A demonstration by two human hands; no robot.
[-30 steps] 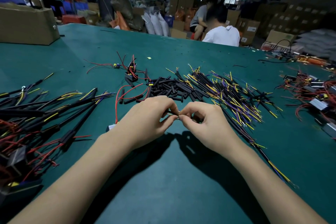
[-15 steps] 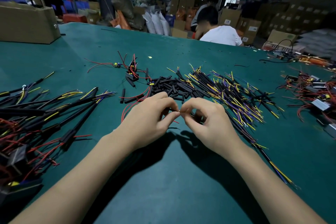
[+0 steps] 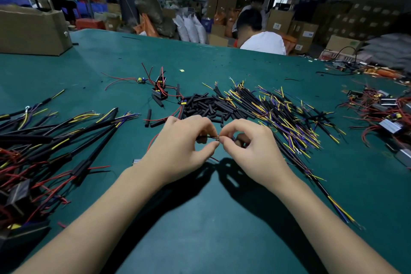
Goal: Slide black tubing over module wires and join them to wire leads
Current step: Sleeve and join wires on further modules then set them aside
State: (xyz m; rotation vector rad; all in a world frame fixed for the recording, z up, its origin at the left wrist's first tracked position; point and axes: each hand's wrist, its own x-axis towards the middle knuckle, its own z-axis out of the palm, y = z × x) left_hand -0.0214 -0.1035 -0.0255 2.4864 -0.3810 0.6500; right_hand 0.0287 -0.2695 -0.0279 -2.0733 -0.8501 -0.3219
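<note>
My left hand point(image 3: 182, 147) and my right hand point(image 3: 251, 149) meet fingertip to fingertip over the green table point(image 3: 222, 218). Each pinches a thin wire end at the joint point(image 3: 216, 138). A red module wire point(image 3: 153, 140) runs out from under my left hand. A black wire lead point(image 3: 311, 176) with yellow and blue ends trails from my right hand toward the lower right. Behind my hands lies a heap of short black tubing pieces point(image 3: 209, 107). The module itself is mostly hidden beneath my left wrist.
A pile of wire leads point(image 3: 284, 111) lies right of the tubing. Joined assemblies point(image 3: 44, 140) cover the left side. Modules with red wires point(image 3: 382, 113) sit at the far right, and small modules point(image 3: 160, 89) behind the tubing. A cardboard box point(image 3: 33, 31) stands back left. A person in white point(image 3: 262, 40) sits beyond the table.
Both hands stayed together at the wire joint, fingers shifting slightly. The red wire loop left of my left hand has drawn in closer to the hand.
</note>
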